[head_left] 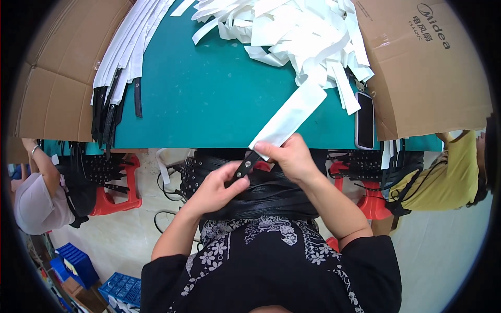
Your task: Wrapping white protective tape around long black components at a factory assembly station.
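Just over the table's front edge, my left hand (216, 189) pinches the end of a black strap (244, 167) that has round metal eyelets or studs. Its other part runs into a long white sleeve (289, 117), which slants up to the right over the green table (209, 104). My right hand (295, 160) grips the sleeve's lower end, thumb on top, where the black strap comes out. How far the strap reaches inside the sleeve is hidden. Across my lap lies a heap of black straps (276, 198).
Loose white sleeves (292, 31) are piled at the far middle. White-sleeved black straps (122, 52) lie at the left. Cardboard panels (57, 62) (428, 78) flank the table; a phone (364, 120) lies by the right one. One person (39, 201) sits left, another (443, 180) right.
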A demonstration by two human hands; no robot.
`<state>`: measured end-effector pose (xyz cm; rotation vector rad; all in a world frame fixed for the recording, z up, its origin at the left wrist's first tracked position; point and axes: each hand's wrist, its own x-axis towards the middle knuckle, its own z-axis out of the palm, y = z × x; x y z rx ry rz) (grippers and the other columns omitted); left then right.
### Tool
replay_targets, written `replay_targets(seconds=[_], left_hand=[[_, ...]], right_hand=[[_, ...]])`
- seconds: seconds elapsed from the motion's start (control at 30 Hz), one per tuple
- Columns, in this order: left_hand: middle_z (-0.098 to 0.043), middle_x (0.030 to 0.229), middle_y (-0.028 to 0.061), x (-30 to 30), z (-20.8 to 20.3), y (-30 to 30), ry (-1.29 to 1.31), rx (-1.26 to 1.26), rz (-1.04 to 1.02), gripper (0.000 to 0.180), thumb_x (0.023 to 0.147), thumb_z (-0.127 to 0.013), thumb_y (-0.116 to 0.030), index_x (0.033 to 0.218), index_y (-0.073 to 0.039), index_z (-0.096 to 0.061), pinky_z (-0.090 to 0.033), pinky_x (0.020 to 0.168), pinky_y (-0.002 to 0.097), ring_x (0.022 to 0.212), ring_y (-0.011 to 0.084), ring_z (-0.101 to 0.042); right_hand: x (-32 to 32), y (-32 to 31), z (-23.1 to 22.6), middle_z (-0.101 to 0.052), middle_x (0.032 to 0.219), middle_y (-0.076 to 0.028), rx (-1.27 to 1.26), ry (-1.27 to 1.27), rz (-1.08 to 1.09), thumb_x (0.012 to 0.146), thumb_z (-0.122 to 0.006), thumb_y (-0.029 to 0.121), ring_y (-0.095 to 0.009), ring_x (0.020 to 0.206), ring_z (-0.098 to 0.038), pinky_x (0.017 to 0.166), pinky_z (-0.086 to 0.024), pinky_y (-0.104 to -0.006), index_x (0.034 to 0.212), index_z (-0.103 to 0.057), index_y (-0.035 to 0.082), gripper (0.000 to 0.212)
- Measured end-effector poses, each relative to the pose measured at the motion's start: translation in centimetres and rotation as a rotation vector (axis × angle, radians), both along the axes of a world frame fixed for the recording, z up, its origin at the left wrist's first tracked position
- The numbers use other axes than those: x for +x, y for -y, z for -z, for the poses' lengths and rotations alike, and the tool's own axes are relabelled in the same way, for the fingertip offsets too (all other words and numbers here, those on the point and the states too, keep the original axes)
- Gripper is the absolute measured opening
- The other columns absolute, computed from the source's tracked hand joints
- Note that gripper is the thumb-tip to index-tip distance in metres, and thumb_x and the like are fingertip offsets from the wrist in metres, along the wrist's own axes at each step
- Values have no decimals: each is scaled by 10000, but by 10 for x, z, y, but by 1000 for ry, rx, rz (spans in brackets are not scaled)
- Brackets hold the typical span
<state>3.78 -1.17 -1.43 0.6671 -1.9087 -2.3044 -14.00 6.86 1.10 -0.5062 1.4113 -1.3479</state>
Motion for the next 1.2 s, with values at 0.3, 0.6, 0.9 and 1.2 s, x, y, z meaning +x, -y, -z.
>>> replay_targets(seconds=[0.3, 0.6, 0.9, 1.2], left_hand=[[-610, 877, 73, -6, -13, -13, -203, 227, -68, 171, 834, -518, -46, 991, 19, -538, -441, 726, 225, 834, 106, -574], [-598, 655, 11, -26, -26, -19, -247, 284, -82, 140, 852, -531, -103, 812, 16, -593, -365, 524, 169, 575, 16, -488], [-594, 729, 99, -64, -58, 1, -331, 295, -204, 242, 867, -513, -204, 916, 32, -532, -460, 646, 265, 653, 153, -572], [-601, 656, 139, -55, -49, -11, -164, 636, 35, 251, 901, -456, -191, 844, 35, -547, -496, 573, 281, 547, 221, -592]], right_hand=[[0, 3, -13, -602, 828, -63, 86, 66, -184, 740, -680, 152, -119, 709, -560, 585, -446, -235, 940, -585, -11, 275], [-25, 11, -42, -572, 803, -20, 157, 204, -330, 748, -674, 149, -68, 642, -483, 528, -372, -193, 945, -586, 4, 259], [-39, 24, -92, -566, 820, -46, 62, 77, -301, 752, -672, 152, -105, 727, -525, 599, -417, -223, 996, -556, -21, 321], [-39, 8, -65, -543, 737, 6, 177, 236, -404, 775, -657, 167, -52, 573, -411, 501, -333, -192, 985, -581, 12, 272]])
